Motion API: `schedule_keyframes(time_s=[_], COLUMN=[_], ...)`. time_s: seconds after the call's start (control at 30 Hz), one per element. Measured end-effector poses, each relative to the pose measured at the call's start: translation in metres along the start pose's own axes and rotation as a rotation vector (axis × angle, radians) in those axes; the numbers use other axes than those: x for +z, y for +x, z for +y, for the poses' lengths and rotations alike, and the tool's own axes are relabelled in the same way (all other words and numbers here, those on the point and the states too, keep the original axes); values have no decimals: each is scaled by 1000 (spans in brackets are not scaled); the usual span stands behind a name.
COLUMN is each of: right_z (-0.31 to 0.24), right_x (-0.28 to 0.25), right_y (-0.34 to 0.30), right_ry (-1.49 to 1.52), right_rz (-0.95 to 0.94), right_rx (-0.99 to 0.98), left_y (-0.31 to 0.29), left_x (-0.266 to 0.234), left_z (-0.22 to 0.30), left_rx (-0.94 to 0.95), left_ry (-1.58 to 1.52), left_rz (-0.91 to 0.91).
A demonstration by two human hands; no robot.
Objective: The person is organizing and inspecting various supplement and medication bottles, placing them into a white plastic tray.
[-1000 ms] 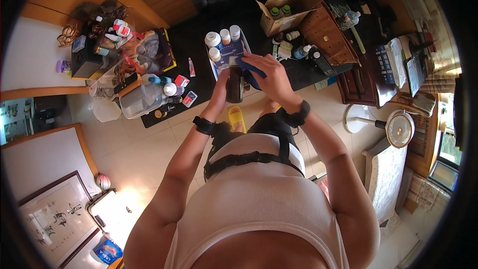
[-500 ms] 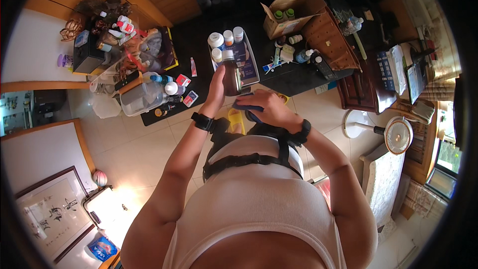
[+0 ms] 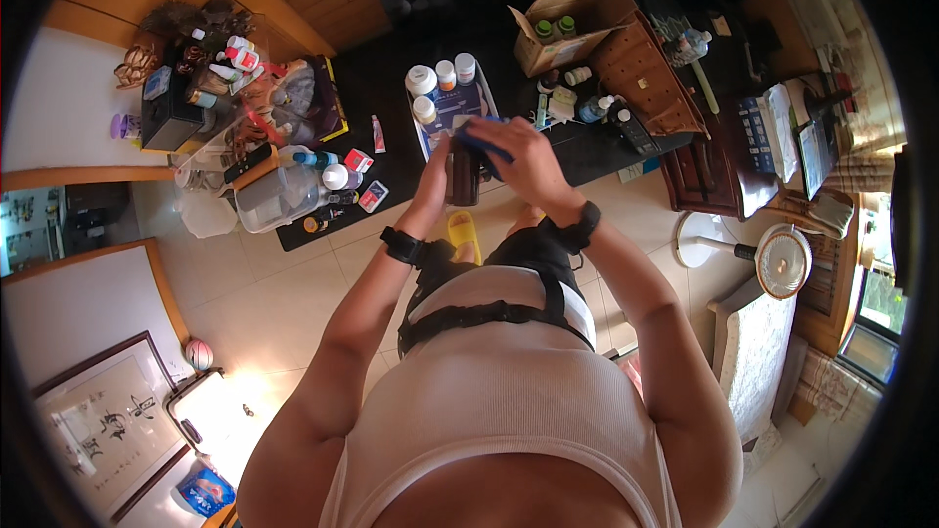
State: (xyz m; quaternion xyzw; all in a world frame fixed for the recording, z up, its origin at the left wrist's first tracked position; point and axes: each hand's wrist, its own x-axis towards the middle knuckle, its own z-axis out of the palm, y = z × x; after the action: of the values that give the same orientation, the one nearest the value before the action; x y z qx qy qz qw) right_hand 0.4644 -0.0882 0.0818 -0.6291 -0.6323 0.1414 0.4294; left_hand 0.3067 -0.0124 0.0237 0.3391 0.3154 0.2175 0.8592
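My left hand (image 3: pixel 431 179) is wrapped round a dark brown bottle (image 3: pixel 463 182) held over the near edge of the black table. A folded dark blue cloth (image 3: pixel 492 136) is gripped in my right hand (image 3: pixel 529 158), pressed on the bottle's upper end and side. The cloth and fingers hide most of the bottle's top. Just beyond the hands lies a shallow white tray (image 3: pixel 489 95) with a blue printed bottom. Several white pill bottles (image 3: pixel 422 79) stand at its far left part.
An open cardboard box (image 3: pixel 543 54) with green-capped bottles is at the back right, beside a brown perforated case (image 3: pixel 653 78). At the left are a clear plastic tub (image 3: pixel 276 198), small bottles and packets. A white fan (image 3: pixel 782 262) stands at the far right.
My right hand with the cloth has risen from beside the bottle's lower end to its upper end. The bottle has shifted slightly toward me and right.
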Motion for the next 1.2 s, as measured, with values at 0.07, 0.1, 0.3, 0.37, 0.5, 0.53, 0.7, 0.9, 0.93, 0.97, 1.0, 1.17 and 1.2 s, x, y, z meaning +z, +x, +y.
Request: schedule_keyframes(time_s=[0.07, 0.1, 0.3, 0.37, 0.5, 0.53, 0.7, 0.9, 0.93, 0.97, 1.0, 1.17, 1.2], right_z=[-7, -10, -24, -26, -22, -21, -9, -8, -10, -12, -15, -22, -21], right_x=[12, 12, 13, 8, -1, -4, -8, 19, 20, 19, 18, 9, 6], right_y=[-7, -10, -36, -39, -47, -44, -12, 1, -3, -7, -11, -35, -40], right_ry=[-18, -22, 131, 271, 280, 280, 54, -29, -26, -7, 11, 212, 211], right_rz=[-76, -78, -320, -385, -235, -236, -5, -57, -59, -91, -124, -367, -364], right_rx=[-34, -52, -45, -9, 110, 109, 16, -52, -54, -47, -41, -24, -19], left_y=[-1, -6, 7, 10, 8, 8, 2, 1, 0, 1, 3, 23, 24], left_x=[3, 8, -27, -33, -32, -32, -18, 1, 2, 0, -3, -28, -26], left_z=[4, 12, 15, 8, 18, 18, 15, 16, 17, 16, 15, 4, 8], left_rx=[36, 32, 64, 99, 148, 208, 65, 36, 15, 24, 26, 74, 122], left_ry=[-54, -42, -4, -19, 113, 294, 182, 55, -5, 16, 14, 121, 285], left_rz=[33, 67, 100, 134, 94, 133, 112, 60, 65, 82, 86, 183, 221])
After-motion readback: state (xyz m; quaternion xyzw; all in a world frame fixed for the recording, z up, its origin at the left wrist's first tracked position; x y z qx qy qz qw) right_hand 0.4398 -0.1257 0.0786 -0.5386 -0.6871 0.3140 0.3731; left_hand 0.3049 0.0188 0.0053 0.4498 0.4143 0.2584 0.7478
